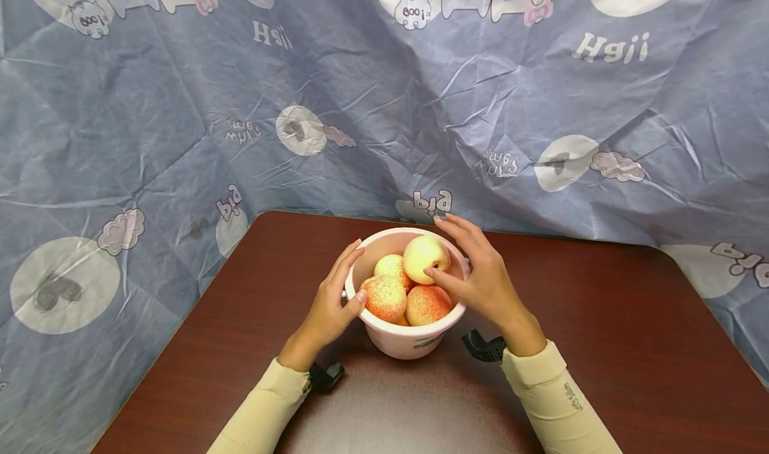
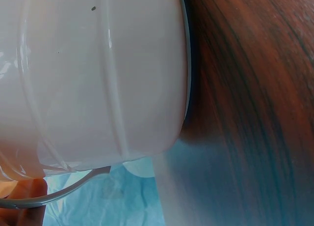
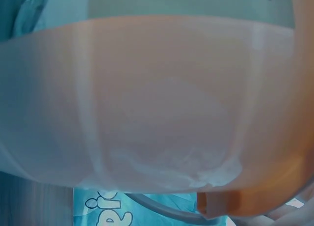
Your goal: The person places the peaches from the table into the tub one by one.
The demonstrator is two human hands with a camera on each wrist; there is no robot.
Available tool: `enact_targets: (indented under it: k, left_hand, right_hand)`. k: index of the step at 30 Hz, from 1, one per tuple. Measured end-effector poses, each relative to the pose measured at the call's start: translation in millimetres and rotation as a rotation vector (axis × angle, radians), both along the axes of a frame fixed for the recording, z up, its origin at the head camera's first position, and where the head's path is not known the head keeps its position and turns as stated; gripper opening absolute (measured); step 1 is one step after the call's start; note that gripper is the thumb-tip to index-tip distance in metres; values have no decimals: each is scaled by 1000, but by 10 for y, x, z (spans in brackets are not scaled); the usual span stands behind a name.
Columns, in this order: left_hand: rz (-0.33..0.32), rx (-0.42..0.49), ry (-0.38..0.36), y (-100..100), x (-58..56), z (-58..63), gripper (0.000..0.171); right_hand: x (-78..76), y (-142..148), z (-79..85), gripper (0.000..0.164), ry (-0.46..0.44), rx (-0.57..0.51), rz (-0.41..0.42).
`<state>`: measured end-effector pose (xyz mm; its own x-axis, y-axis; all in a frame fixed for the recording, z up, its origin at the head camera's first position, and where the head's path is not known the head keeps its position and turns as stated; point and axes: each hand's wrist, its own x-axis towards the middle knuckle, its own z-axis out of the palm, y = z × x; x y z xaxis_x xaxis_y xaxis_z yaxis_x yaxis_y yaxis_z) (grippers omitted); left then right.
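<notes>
A pale pink plastic bucket [image 1: 404, 344] stands upright on the table, with several yellow apples speckled red inside. One paler apple [image 1: 423, 257] lies on top, at the back right. At the bucket's left rim, my left hand [image 1: 329, 307] grips it, thumb over the edge and fingers along the outside. My right hand [image 1: 480, 274] spreads over the right rim; its thumb reaches in at the top apple and its fingers extend past the far edge. The left wrist view shows the ribbed bucket wall [image 2: 142, 78] and a thin handle [image 2: 64, 192]. In the right wrist view, the bucket wall [image 3: 167, 103] fills most of the frame.
The dark reddish-brown table [image 1: 619, 347] extends to both sides of the bucket. A blue printed cloth [image 1: 384, 107] hangs behind and at the left of the table. Black wrist devices [image 1: 483, 346] sit below the hands.
</notes>
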<state>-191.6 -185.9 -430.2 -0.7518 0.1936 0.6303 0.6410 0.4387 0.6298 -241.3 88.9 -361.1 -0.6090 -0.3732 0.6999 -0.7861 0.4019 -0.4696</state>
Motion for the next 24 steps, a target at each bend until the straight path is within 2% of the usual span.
enact_targets:
  k: [9,24]
  left_hand:
    - [-1,6,-2,5,3,-6,70]
    - [3,1,16,-6,-6,1,71]
  right_hand:
    - [4,0,1,75,-9,-1,5]
    - [-12,-4,6,72,26,-2,13]
